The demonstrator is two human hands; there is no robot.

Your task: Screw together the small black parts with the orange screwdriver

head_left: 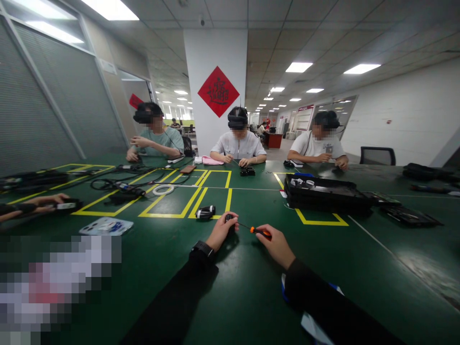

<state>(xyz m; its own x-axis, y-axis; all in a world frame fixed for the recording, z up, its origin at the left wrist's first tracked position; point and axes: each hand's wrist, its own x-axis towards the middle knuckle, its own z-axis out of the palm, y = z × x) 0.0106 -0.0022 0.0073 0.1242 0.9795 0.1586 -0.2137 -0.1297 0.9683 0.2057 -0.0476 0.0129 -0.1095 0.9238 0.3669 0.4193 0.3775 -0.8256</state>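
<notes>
Held in my right hand (276,244) is a screwdriver (261,233) with an orange and black handle. Its thin shaft points left, towards my left hand (221,231). The fingers of that hand are closed around a small black part (229,219), which is mostly hidden by them. The shaft's tip reaches the part or lies very close to it; I cannot tell if they touch. Just beyond my left hand lies a black cylindrical piece with white bands (205,212) on the green table (237,306).
A black tray (323,194) with small white items stands at the right. Cables (118,184) and a white coil (163,190) lie at the left, near a pale phone-shaped item (106,226). Another person's hands (50,201) hold a black device. Several people sit across the table.
</notes>
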